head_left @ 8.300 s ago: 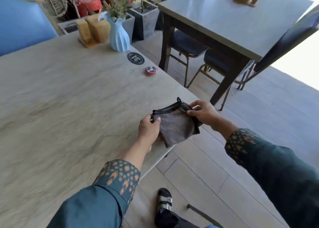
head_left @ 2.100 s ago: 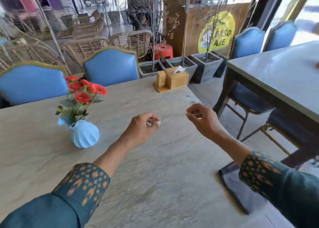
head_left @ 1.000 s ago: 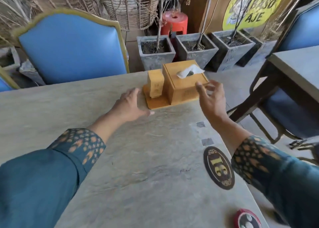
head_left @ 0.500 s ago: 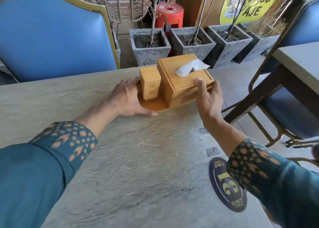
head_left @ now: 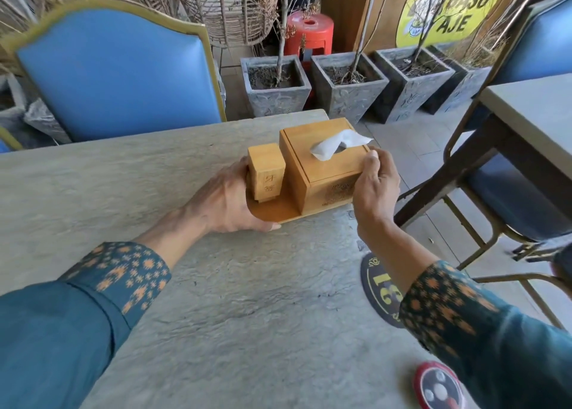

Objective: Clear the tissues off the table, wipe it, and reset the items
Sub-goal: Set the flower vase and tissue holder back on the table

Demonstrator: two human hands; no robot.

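A wooden tissue holder [head_left: 322,176] stands near the far right corner of the stone-look table [head_left: 216,285]. It is a square box with a white tissue [head_left: 335,144] sticking out of its lid, a smaller wooden block [head_left: 266,173] on its left, and a flat base under both. My left hand [head_left: 229,204] grips the left end of the base, thumb along its front edge. My right hand [head_left: 376,185] clasps the box's right front corner, fingers curled over the lid edge.
A round black number plaque [head_left: 379,288] lies near the table's right edge, partly under my right forearm. A red call button [head_left: 438,388] sits at the near right. A blue chair [head_left: 120,77] faces the far side; grey planters [head_left: 346,86] and another table [head_left: 532,111] stand beyond.
Both hands have closed in on the tissue holder and taken hold of it, left on the base and right on the box corner. The holder sits slightly nearer to me than before.
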